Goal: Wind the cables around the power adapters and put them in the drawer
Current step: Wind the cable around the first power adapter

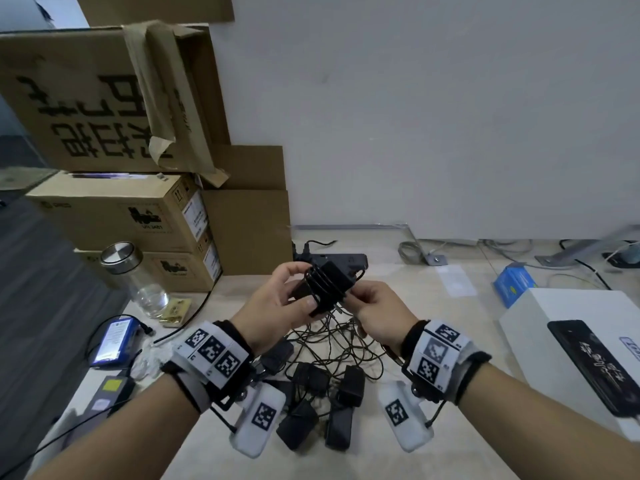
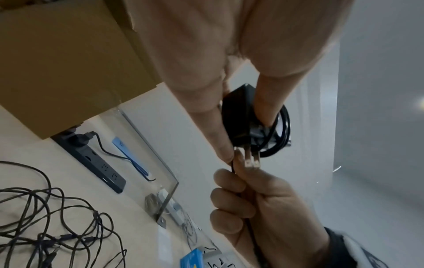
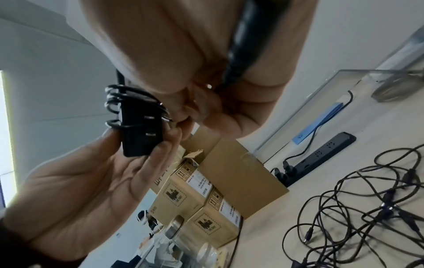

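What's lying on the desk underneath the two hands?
Below the left hand and right hand, which hold a cable-wound adapter, lie several black adapters in tangled cables. The wrist gear covers part of the pile.

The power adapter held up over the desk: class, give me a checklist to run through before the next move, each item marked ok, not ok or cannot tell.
1. Left hand holds the power adapter firmly: ok.
2. Cable lies in several turns around the adapter body: ok.
3. Right hand pinches the loose cable end: ok.
4. Plug prongs free of the turns: ok.
5. Cable end tucked so the turns will not unwind: not ok, it is held in the fingers.
6. Drawer open and ready: cannot tell, no drawer in view.
7. Other adapters on the desk wound: not ok, their cables lie tangled.
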